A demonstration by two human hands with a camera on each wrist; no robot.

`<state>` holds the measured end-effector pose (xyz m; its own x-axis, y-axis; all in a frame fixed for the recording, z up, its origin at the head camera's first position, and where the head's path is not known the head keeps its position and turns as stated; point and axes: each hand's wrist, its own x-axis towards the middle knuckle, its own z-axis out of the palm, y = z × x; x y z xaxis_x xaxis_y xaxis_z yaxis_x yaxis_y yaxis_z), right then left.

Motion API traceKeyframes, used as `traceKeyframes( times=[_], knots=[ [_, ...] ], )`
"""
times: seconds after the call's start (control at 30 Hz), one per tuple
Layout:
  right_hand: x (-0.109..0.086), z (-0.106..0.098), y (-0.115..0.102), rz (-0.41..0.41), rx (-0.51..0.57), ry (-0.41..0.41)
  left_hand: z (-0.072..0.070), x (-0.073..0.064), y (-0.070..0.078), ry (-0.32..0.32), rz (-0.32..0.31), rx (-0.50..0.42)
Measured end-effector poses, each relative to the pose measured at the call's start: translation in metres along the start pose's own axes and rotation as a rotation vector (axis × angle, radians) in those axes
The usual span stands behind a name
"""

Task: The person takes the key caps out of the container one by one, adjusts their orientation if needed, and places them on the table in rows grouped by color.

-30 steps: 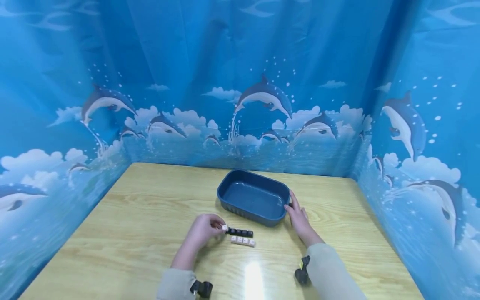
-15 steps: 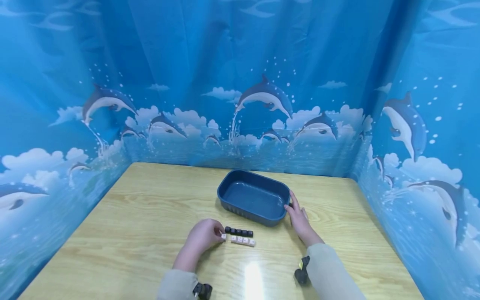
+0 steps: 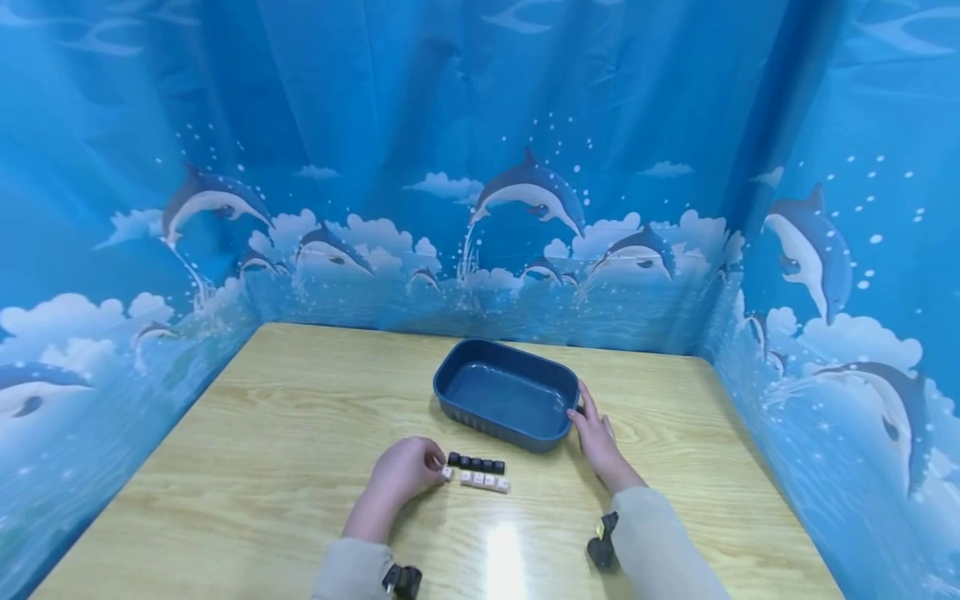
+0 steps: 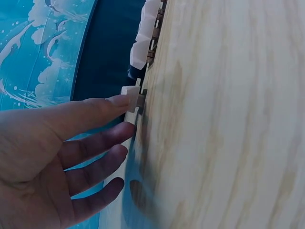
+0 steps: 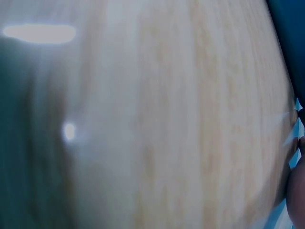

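My left hand (image 3: 408, 471) pinches a white keycap (image 3: 447, 473) at the left end of a row of white keycaps (image 3: 484, 481), with a small gap between it and the row. In the left wrist view the thumb lies against the keycap (image 4: 132, 98), close to the tabletop, and the other visible fingers are spread below. Just behind runs a row of black keycaps (image 3: 477, 463). My right hand (image 3: 597, 440) holds the right end of a dark blue rectangular basin (image 3: 491, 428), thumb at its rim. The right wrist view shows only a bit of that hand at its right edge.
The light wood table (image 3: 300, 400) carries the basin behind the keycap rows. Blue dolphin-print curtains (image 3: 360, 275) stand along its back and sides. A bright light reflection lies on the tabletop in front of the keycaps.
My left hand has come slightly toward me, bringing the white keycap from beside the black row down to the left end of the white row. The right hand and basin stay put.
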<state>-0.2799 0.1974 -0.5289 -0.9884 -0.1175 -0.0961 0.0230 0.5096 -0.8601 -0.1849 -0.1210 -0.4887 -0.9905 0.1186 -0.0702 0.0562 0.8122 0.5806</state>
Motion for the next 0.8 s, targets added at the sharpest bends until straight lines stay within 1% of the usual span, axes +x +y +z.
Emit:
traceKeyframes(
  times=[0.3, 0.63, 0.8],
  knots=[
    [-0.0002, -0.0005, -0.0017, 0.0, 0.01, -0.006, 0.0022, 0.0024, 0.0006, 0.0, 0.032, 0.013],
    [0.0012, -0.0005, 0.0011, -0.015, 0.004, 0.005, 0.0042, 0.0045, 0.0041, -0.015, 0.018, 0.026],
    [0.0007, -0.0005, 0.0009, 0.0, 0.002, 0.002, 0.0037, 0.0024, 0.0055, -0.016, 0.018, 0.018]
  ],
)
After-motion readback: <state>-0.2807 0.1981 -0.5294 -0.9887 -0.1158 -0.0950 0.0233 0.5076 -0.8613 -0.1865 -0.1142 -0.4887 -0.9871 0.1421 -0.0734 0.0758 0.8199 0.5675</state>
